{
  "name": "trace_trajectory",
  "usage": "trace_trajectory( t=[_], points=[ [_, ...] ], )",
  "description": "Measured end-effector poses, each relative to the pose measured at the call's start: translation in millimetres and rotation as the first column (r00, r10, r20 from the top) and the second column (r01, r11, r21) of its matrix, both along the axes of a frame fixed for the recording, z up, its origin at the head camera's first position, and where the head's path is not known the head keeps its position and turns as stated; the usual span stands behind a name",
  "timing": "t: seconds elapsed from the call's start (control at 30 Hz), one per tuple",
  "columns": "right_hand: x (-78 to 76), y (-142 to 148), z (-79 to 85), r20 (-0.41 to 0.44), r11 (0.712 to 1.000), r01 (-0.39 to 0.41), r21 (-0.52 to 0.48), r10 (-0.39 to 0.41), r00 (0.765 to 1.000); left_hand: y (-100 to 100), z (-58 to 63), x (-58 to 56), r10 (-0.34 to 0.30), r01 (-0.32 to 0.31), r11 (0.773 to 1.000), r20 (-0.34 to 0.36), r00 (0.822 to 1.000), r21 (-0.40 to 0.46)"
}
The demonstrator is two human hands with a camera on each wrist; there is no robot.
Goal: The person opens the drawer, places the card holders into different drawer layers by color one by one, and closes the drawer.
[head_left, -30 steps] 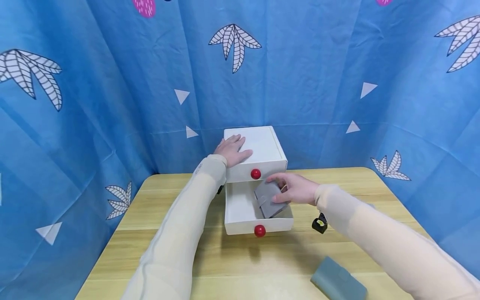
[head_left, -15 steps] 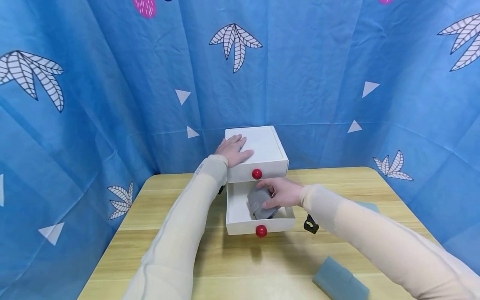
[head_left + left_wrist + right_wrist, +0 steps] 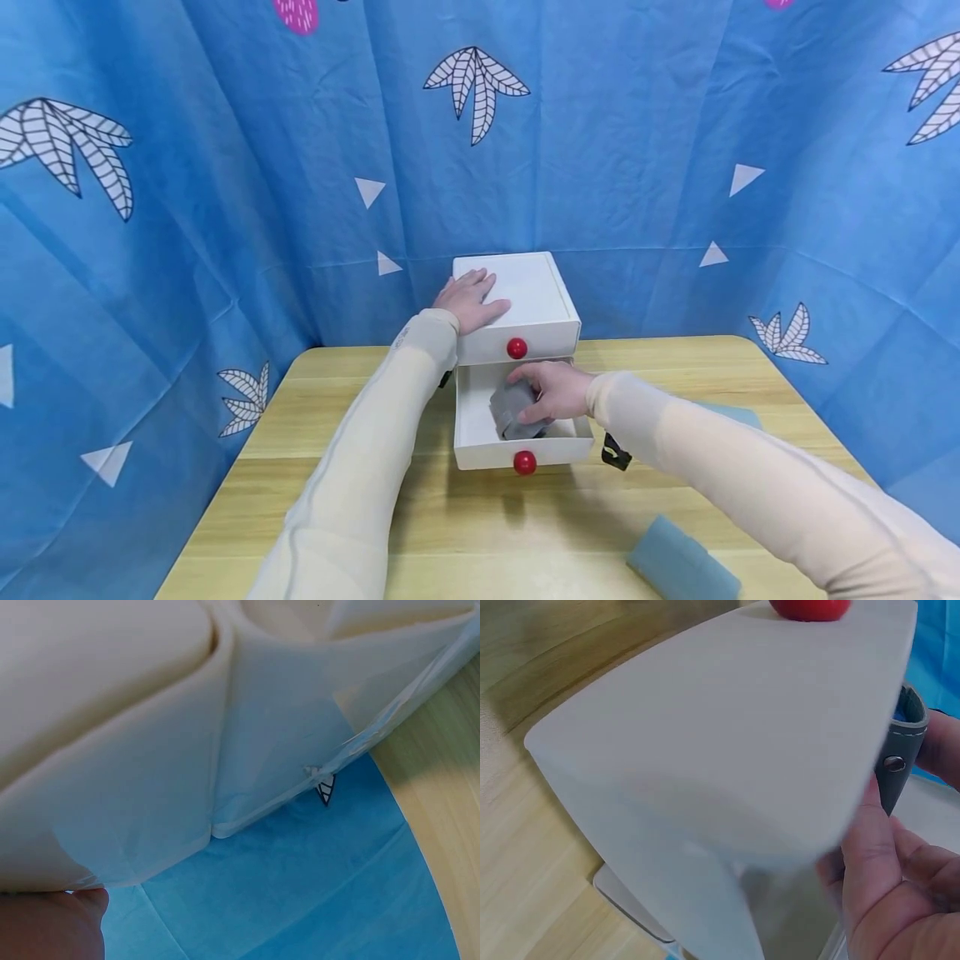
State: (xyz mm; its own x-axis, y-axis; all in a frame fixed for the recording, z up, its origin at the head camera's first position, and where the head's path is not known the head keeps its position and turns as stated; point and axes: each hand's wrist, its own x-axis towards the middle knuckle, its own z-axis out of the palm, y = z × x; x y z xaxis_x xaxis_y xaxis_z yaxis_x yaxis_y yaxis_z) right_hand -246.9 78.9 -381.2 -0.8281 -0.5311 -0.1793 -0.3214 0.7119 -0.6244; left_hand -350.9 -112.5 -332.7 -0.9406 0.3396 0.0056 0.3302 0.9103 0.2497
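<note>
A small white two-drawer cabinet stands on the table, its lower drawer pulled out. My left hand rests flat on the cabinet top near the left edge, fingers spread. Inside the lower drawer, my right hand grips a grey leather wallet between thumb and fingers. In the right wrist view the wallet shows a stitched strap with a metal snap, partly hidden behind the drawer front. The right hand's fingers curl round its lower edge.
Red knobs mark the upper drawer and the lower one. A blue-grey wallet-like case lies at the table's front right. Another pale blue flat item lies behind the right forearm. A blue patterned curtain surrounds the table.
My right hand has moved left and slightly down with the wallet, deeper into the open drawer, and the wallet has turned in the grip. The left hand stays on the cabinet top.
</note>
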Motion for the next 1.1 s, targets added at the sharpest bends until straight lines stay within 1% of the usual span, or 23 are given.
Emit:
trace_trajectory(
  t=[0.17,0.33,0.6,0.67,0.83,1.1],
  points=[
    [-1.6,-4,-1.1,-0.014,0.999,-0.012,0.052,0.013,1.0,0,0.6,-0.5,-0.009,0.009,1.0,-0.009,1.0,-0.008],
    [-3.1,-7,2.6,0.005,0.996,-0.034,0.078,0.033,0.999,0,1.4,0.7,-0.002,0.002,1.0,-0.007,1.0,-0.007],
    [-1.8,-7,3.8,0.119,0.993,-0.014,0.118,0.0,0.993,0,0.9,1.6,0.006,-0.006,1.0,-0.004,1.0,-0.004],
    [-1.6,-8,3.2,0.134,0.993,-0.01,0.122,-0.007,0.991,0,0.8,1.6,0.004,-0.004,1.0,-0.005,1.0,-0.003],
    [-1.4,-9,3.2,0.127,0.99,-0.026,0.141,0.008,0.992,0,0.8,2.0,-0.008,0.008,1.0,-0.014,1.0,-0.004],
    [-1.1,-14,5.1,0.036,0.962,-0.089,0.259,0.083,0.996,0,0.7,1.8,-0.013,0.014,1.0,-0.016,1.0,0.006]
  ],
)
